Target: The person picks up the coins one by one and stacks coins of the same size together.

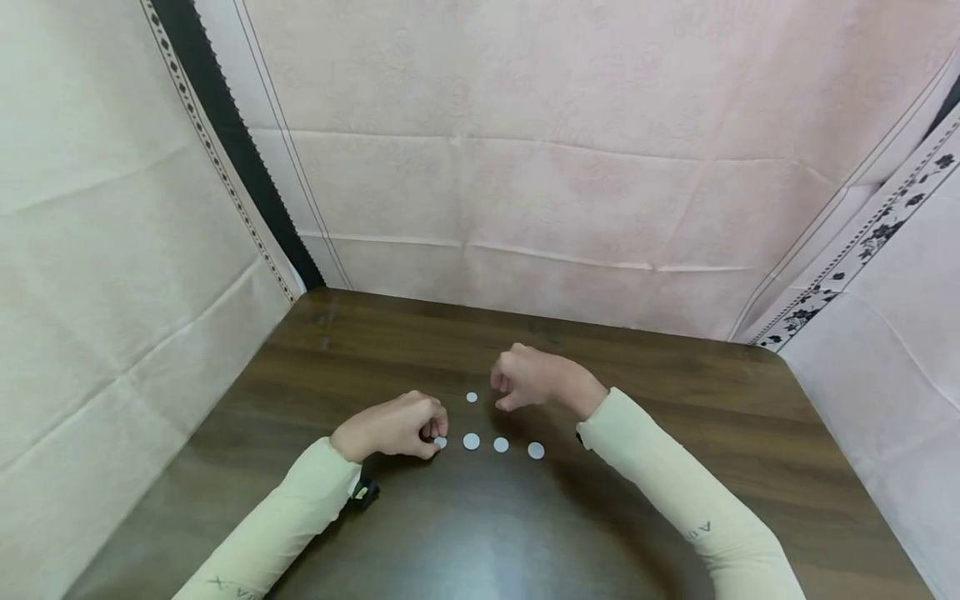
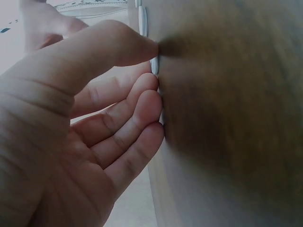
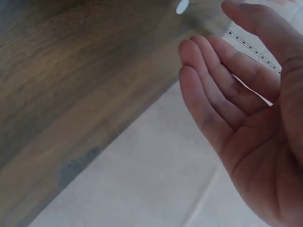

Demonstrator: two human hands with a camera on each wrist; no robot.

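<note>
My left hand (image 1: 401,425) is low at the table, thumb and fingertips pinching the edges of a small white disc (image 1: 441,442). In the left wrist view, part of that disc (image 2: 155,65) shows flat against the wood between thumb and index finger. Three more white discs lie to its right in a rough row: one close by (image 1: 471,442), a middle one (image 1: 501,445) and an end one (image 1: 536,451). A smaller white disc (image 1: 472,397) lies farther back. To the right of it, my right hand (image 1: 528,379) hovers over the table, fingers loosely bent and holding nothing.
The dark brown wooden table (image 1: 465,533) reflects light near its front. Pale cloth hangs behind it (image 1: 487,183) and along the left (image 1: 112,250) and right sides. A worn grey patch (image 3: 75,168) marks the table near its edge.
</note>
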